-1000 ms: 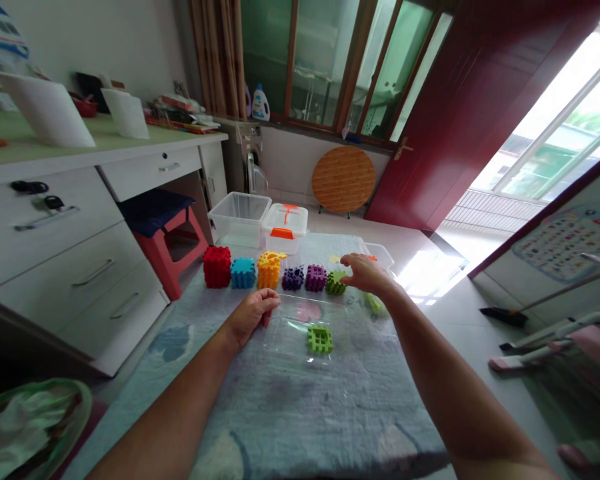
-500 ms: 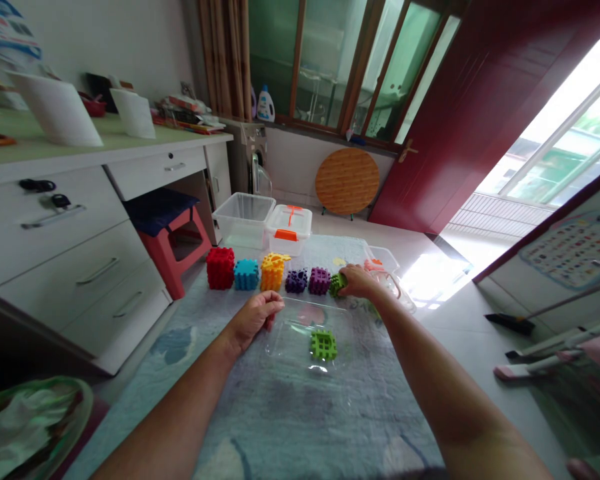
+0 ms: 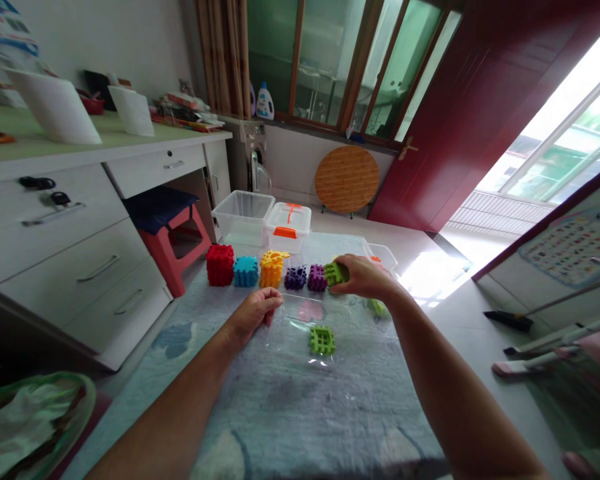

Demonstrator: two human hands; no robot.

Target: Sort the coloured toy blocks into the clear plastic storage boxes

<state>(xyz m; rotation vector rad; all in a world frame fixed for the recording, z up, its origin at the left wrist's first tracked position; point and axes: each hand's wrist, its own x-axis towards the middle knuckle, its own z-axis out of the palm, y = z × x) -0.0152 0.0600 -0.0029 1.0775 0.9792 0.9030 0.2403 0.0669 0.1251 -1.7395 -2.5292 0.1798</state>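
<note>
My left hand (image 3: pixel 257 312) is closed, its fingers pinching the upper left corner of a clear plastic tray (image 3: pixel 300 360). In that tray lies a flat green waffle block (image 3: pixel 323 340) with an open grid. My right hand (image 3: pixel 360 275) grips a thicker green waffle block (image 3: pixel 335 272) at the right end of a row. Left of it stand purple (image 3: pixel 317 278), dark violet (image 3: pixel 295 277), yellow (image 3: pixel 271 270), light blue (image 3: pixel 246 271) and red (image 3: pixel 220 265) waffle cubes. Another light green piece (image 3: pixel 377 307) shows partly below my right wrist.
Behind the row are an uncovered clear bin (image 3: pixel 243 217) and a lidded clear box (image 3: pixel 287 223) with orange latches. A further clear container (image 3: pixel 384 255) sits beyond my right hand. A pink stool (image 3: pixel 173 247) and white drawers (image 3: pixel 95 267) border the cloth-covered surface (image 3: pixel 290 420) at left.
My right hand has lifted the green block slightly and tilted it toward the purple cube. The left hand keeps its pinch at the tray corner.
</note>
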